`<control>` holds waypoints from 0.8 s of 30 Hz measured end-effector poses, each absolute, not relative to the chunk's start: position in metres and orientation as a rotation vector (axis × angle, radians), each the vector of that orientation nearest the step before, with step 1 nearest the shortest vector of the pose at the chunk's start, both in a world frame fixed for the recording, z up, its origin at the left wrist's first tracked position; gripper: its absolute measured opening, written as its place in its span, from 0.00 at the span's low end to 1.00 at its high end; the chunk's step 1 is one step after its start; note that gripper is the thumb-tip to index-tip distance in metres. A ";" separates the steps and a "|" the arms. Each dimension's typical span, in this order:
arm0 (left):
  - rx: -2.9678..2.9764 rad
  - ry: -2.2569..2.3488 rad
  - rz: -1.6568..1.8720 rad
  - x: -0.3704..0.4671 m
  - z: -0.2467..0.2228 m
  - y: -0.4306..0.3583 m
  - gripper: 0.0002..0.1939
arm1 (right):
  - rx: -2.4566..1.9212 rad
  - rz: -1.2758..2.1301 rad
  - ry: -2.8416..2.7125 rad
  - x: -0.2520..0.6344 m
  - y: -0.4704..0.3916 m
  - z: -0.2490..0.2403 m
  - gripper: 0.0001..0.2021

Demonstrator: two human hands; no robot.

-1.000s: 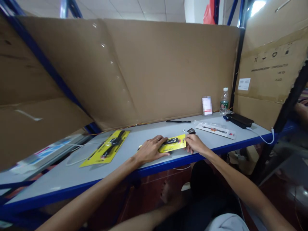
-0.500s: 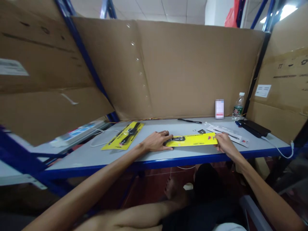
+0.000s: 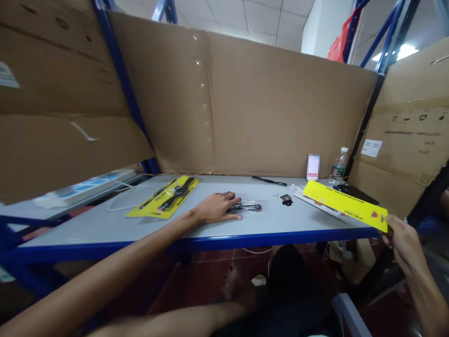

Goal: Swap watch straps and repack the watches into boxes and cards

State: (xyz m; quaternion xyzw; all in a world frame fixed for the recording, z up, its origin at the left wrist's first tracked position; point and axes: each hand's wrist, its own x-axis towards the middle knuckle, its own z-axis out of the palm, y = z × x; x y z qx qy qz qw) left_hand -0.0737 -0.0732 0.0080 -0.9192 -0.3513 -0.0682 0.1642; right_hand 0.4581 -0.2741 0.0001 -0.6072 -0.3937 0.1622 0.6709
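Observation:
My left hand [image 3: 218, 207] rests on the table, fingers pressed over one end of a clear plastic blister [image 3: 253, 207] with a black, slim-handled tool inside. Its exact kind is hard to make out. Out to the right, my right hand [image 3: 405, 241] pinches the end of a long yellow backing card [image 3: 345, 202], raised above the tabletop and apart from the blister. Left of my left hand lies another yellow card pack [image 3: 164, 199] with black parts on it. A small black piece [image 3: 286, 200] sits right of the blister.
A thin black rod [image 3: 269, 181] lies towards the back. A white-backed packet [image 3: 324, 208] is partly under the raised card. The phone [image 3: 313, 167], water bottle [image 3: 338, 166] and black device [image 3: 358, 193] stand or lie at the back right. Cardboard [image 3: 280, 107] walls the table.
The yellow card has come away from the clear blister and moved right with my right hand. My left hand stays on the blister. The view has shifted slightly.

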 end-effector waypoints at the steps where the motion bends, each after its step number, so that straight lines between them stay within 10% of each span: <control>1: -2.624 -0.997 -0.206 -0.074 0.007 -0.073 0.35 | -1.356 0.371 -0.843 0.462 -0.280 0.000 0.17; 24: -2.297 -1.141 -0.761 -0.095 0.022 -0.057 0.29 | -1.245 0.994 -1.271 0.244 -0.096 0.018 0.07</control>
